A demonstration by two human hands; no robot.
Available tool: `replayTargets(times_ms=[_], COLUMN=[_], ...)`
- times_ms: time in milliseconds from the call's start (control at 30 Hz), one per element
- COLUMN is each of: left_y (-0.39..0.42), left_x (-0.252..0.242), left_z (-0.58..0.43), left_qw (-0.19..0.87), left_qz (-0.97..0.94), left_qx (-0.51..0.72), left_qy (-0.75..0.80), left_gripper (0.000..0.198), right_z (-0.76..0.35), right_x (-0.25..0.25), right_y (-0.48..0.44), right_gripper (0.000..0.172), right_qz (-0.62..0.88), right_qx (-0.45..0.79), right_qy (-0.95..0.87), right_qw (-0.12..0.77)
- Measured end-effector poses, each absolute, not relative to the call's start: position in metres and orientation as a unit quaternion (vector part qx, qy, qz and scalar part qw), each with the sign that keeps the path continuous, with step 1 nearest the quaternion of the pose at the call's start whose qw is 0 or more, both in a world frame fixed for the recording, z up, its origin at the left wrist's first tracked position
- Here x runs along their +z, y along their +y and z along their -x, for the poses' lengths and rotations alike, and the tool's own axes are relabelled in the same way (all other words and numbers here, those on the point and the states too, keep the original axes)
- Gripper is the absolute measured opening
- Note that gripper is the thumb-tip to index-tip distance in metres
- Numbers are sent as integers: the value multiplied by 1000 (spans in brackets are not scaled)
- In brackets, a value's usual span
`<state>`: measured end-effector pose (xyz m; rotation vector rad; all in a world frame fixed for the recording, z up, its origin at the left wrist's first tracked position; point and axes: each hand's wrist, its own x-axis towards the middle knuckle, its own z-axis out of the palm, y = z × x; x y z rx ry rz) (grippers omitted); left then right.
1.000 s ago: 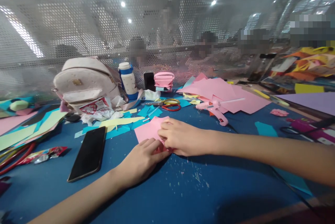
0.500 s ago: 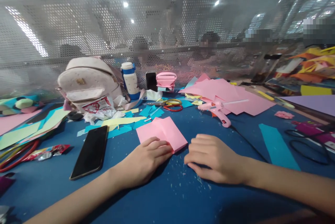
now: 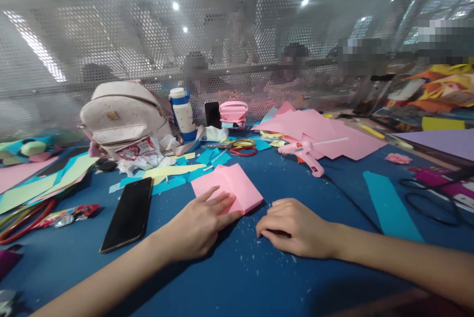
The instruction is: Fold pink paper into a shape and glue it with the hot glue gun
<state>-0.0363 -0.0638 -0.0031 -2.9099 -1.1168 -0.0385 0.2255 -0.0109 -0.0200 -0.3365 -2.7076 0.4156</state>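
A folded piece of pink paper (image 3: pixel 242 186) lies on the blue tabletop in front of me, with a raised crease across it. My left hand (image 3: pixel 209 216) rests flat on its near left part, fingers stretched out and slightly spread. Just right of the paper and apart from it, my right hand (image 3: pixel 294 228) sits on the table with its fingers curled in. Nothing shows in that hand, though its fingertips are partly hidden. Beyond it lies a pink hot glue gun (image 3: pixel 301 151) with its cord running toward my right forearm.
A black phone (image 3: pixel 128 216) lies left of my left hand. Scissors (image 3: pixel 242 146) and paper scraps lie behind the pink paper. Farther back are a white backpack (image 3: pixel 124 109), a bottle (image 3: pixel 182 114) and pink sheets (image 3: pixel 333 129). A blue strip (image 3: pixel 392 206) lies at right.
My left hand has slid a little left and its fingers have spread, showing more of the paper. My right hand has shifted slightly nearer to me, its fingers more curled.
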Motion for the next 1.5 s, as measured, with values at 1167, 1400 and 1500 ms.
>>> replayTargets(times_ms=[1167,1400,1500], left_y=[-54,-53,-52], left_x=[-27,-19,-19], left_z=[3,2,0], left_qw=[98,115,98], left_qz=[908,903,898], left_qx=[-164,-155,-167], left_qy=[-371,-385,-396], left_gripper=[23,25,18], right_z=[-241,-237,-233], right_x=[-14,-9,-4], right_y=[21,19,22], right_gripper=[22,19,19], right_qz=[249,204,203], right_qx=[136,146,116], right_qy=[-915,-931,-943], right_qw=[286,265,237])
